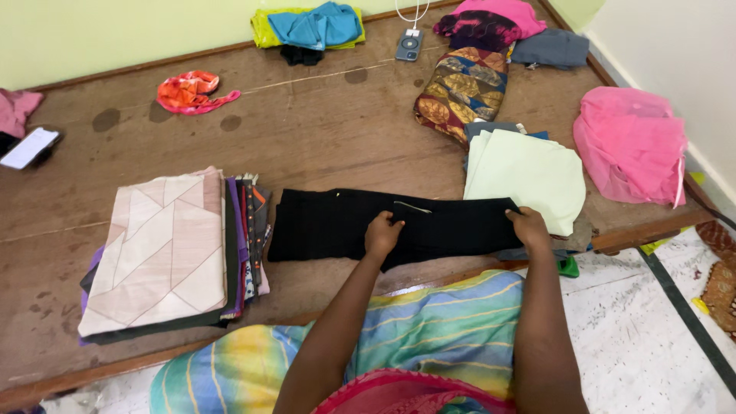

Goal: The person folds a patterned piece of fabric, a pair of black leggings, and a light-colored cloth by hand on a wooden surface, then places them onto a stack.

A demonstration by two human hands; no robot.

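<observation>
A black garment [330, 224] lies folded lengthwise across the wooden platform [322, 138] in front of me. My left hand [382, 234] rests on its middle, fingers curled and pinching the cloth. My right hand [528, 228] grips the garment's right end, beside a folded pale green cloth [529, 176]. A stack of folded clothes [165, 257] with a beige patterned piece on top sits to the left of the black garment.
Farther back lie an orange cloth [192, 92], a blue and yellow pile [310, 27], a patterned brown cloth [460, 88], a pink pile [632, 142] and a phone on a cable [409, 44]. Another phone [29, 147] lies far left. Tiled floor [636, 337] is at lower right.
</observation>
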